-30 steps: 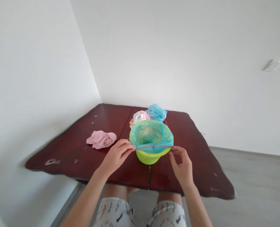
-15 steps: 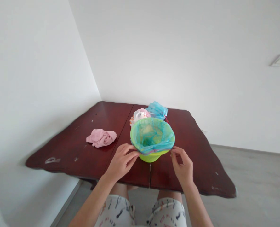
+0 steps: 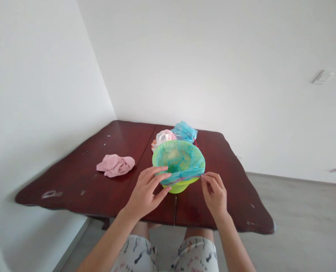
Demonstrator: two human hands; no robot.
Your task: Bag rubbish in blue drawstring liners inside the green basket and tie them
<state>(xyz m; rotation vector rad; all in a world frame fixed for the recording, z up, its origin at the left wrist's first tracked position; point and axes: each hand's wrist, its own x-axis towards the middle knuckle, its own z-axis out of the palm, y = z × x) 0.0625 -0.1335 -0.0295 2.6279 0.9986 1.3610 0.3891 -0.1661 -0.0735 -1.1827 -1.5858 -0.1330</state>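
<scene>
Since the earlier frame, left hand [image 3: 145, 192] has slid up onto the near rim of the bowl [image 3: 179, 186], fingers spread over the bag [image 3: 181, 162] folded there. Right hand [image 3: 214, 192] pinches the bag's edge at the right rim. Bowl stands mid-surface [image 3: 79, 177]; the liner looks nearly seated. Pink cloth [image 3: 115, 165] lies apart to the left.

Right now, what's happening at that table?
A person seated at the dark wooden table has both hands on a small green bin lined with a blue plastic bag. The left hand lies against the bag's folded-over edge at the near rim; the right hand pinches that edge on the other side. Behind the bin sit a folded blue bag and a white bag; a pink cloth lies apart to the left.
</scene>
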